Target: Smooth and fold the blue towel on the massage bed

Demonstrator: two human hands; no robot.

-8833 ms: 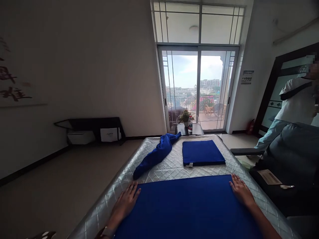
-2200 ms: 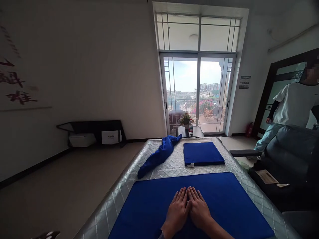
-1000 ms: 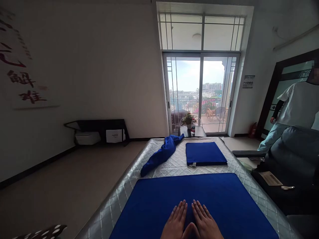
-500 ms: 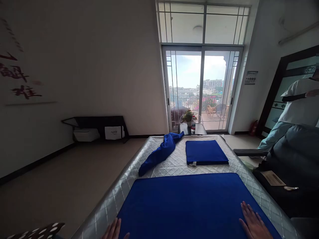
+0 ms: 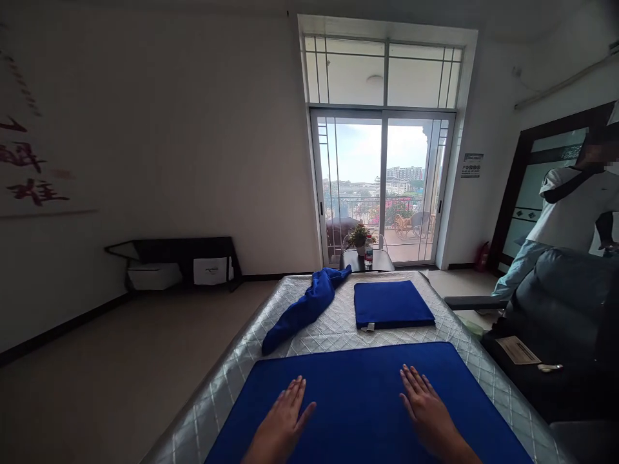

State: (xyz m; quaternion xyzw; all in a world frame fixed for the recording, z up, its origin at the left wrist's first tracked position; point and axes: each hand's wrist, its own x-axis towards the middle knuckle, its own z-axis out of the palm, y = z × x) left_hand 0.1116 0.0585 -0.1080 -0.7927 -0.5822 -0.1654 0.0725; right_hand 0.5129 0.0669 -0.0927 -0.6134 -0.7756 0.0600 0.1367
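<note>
A large blue cloth lies spread flat over the near part of a bed with a silvery quilted cover. Over the cloth's left half is my left hand, open, palm down, thumb apart from the fingers. My right hand is likewise open and palm down above the right half. Whether the palms press on the cloth or hover just over it, I cannot tell. Beyond the far edge sit a folded blue cloth with a white tag and, to its left, a crumpled, elongated blue cloth.
At right stands a dark armchair with a brown card on it. A person stands behind it. Past the bed's far end are a small table with a plant and bottle, and sliding glass doors. A low black rack stands left.
Both my hands have moved inward and forward, from near the cloth's side edges to over its middle. The view has tilted up slightly. The standing person's arms have changed position.
</note>
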